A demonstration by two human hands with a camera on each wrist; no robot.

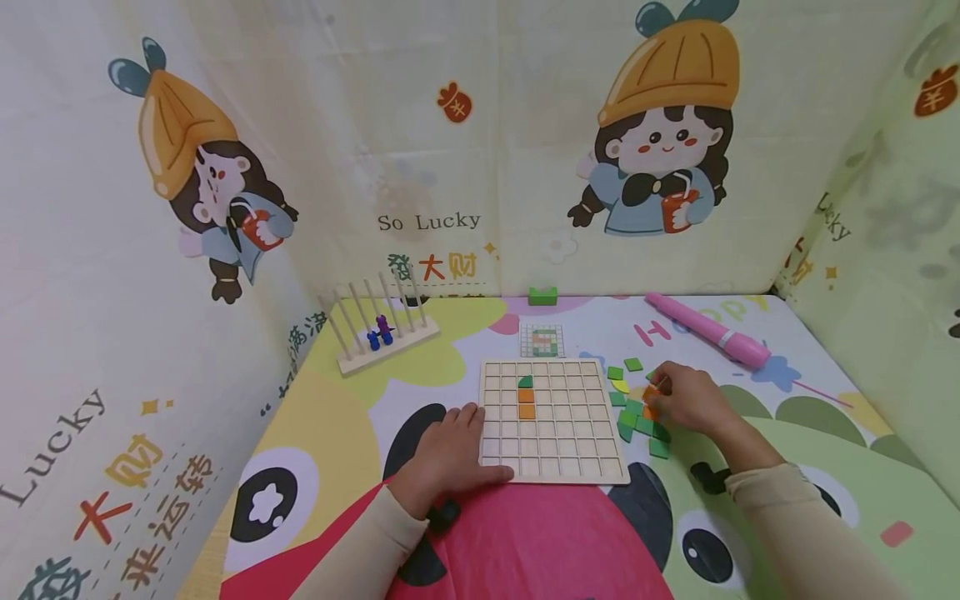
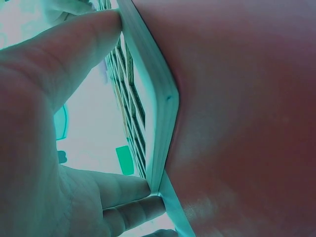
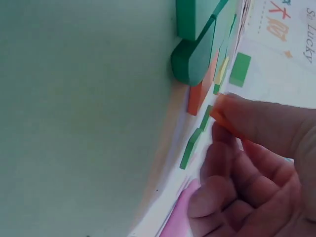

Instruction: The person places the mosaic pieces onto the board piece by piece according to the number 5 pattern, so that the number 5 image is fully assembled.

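A square wooden grid board (image 1: 570,450) bears a rounded green tile (image 1: 526,382) above two orange square tiles (image 1: 527,411) in one column. My left hand (image 1: 450,454) spans the board's near left corner, thumb along the near edge and straight fingers at the left edge. In the left wrist view, the thumb (image 2: 74,47) touches the board's side. To the right of the board, my right hand (image 1: 686,398) pinches an orange tile (image 3: 224,121) between thumb and finger. Below it lie loose green tiles (image 1: 643,425), a yellow piece (image 1: 620,386) and another orange tile (image 3: 197,94).
Behind the board lies a small pattern card (image 1: 542,340), with a green block (image 1: 543,296) beyond it. A wooden peg rack (image 1: 390,342) with blue and purple figures stands at back left. At back right lies a pink stick-like object (image 1: 708,329). Printed curtains surround the table.
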